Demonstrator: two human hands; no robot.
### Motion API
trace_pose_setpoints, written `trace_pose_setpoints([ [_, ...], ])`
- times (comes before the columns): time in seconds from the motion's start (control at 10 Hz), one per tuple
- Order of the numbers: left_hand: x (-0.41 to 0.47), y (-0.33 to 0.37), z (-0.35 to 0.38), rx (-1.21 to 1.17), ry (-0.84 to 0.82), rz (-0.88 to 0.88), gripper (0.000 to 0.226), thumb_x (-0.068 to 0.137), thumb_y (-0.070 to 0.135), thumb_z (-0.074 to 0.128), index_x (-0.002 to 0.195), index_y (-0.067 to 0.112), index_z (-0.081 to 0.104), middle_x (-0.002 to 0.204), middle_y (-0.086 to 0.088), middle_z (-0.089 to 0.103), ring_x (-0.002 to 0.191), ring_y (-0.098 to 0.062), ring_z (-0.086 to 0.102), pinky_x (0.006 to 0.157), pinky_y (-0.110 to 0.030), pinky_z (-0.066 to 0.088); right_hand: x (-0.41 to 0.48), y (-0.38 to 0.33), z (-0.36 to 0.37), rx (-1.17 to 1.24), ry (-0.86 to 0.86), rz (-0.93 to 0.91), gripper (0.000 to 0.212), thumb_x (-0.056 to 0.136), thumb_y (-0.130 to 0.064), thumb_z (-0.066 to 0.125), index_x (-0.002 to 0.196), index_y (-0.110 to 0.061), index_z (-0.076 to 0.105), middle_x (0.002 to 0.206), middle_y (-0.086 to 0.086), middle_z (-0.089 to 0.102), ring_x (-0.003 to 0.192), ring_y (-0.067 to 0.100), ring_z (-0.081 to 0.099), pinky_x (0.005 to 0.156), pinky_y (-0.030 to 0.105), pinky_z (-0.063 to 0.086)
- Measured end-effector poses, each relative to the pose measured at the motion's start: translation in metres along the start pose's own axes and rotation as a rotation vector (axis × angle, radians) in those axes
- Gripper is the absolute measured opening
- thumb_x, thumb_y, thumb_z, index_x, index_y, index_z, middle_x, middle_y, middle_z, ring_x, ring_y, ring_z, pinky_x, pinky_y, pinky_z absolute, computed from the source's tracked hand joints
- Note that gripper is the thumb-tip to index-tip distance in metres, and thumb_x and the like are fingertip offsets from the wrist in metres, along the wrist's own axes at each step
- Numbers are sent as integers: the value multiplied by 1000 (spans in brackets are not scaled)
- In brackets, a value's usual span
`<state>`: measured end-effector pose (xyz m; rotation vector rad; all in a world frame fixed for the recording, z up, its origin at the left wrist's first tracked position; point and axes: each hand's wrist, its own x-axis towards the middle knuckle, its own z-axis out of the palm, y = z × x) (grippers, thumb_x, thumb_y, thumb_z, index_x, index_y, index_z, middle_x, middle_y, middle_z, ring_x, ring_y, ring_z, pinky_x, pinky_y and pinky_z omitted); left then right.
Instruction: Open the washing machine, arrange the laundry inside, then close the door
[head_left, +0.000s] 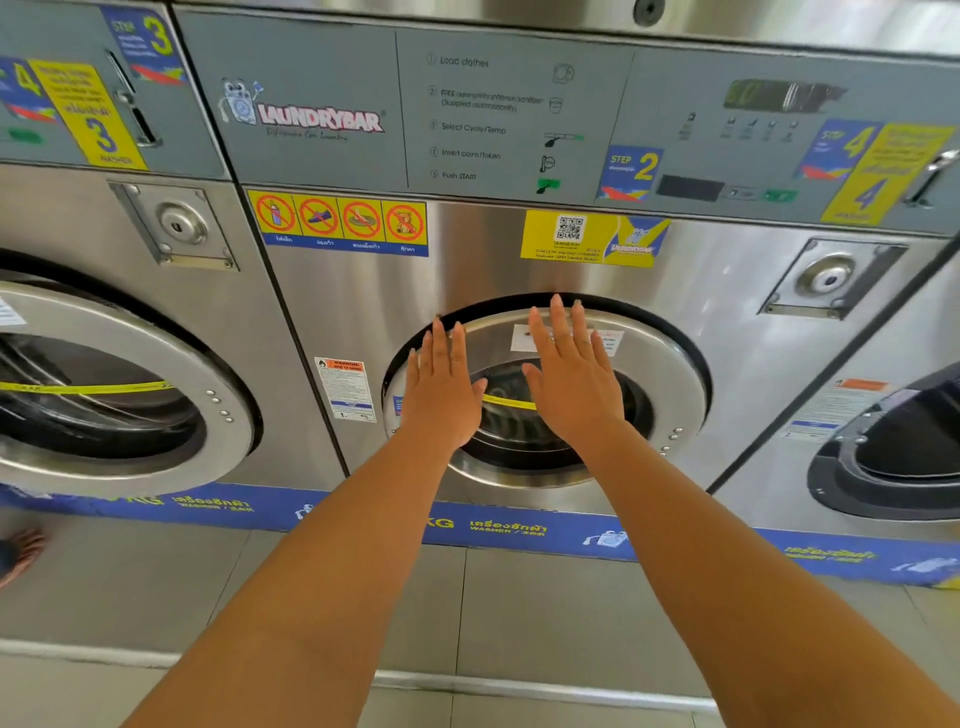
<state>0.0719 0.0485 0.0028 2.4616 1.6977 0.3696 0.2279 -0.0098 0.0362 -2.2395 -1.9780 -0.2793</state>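
A steel front-loading washing machine (467, 270) fills the middle of the head view. Its round door (670, 384), a metal ring around dark glass, sits flush in the front panel, closed. My left hand (441, 395) lies flat over the door's left side, fingers stretched upward and holding nothing. My right hand (571, 379) is spread flat over the upper middle of the door, also holding nothing. Whether the palms touch the door I cannot tell. No laundry shows through the glass between my hands.
A second washer (104, 395) stands at the left with its door shut. At the right edge a third washer (893, 457) shows a dark round opening. The control panel (519, 114) runs above. Grey floor tiles (156, 597) lie below, with a foot (21, 556) at the far left.
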Motion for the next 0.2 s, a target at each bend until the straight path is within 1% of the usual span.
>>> trace_pose_setpoints([
  [0.1, -7, 4, -12, -2, -1, -19, 74, 100, 45, 30, 151, 14, -14, 161, -13, -11, 150, -28, -6, 124, -45, 2, -4, 7, -22, 128, -56, 9, 63, 102, -41, 27, 154, -16, -1, 163, 7, -3, 150, 26, -5, 122, 45, 11],
  [0.2, -19, 10, -23, -1, 45, -7, 73, 100, 47, 29, 152, 14, -11, 162, -12, -8, 150, -28, -4, 124, -45, 4, -17, 16, -39, 167, -32, 4, 62, 103, -41, 25, 154, -16, 0, 163, 8, 1, 150, 25, -1, 122, 43, 10],
])
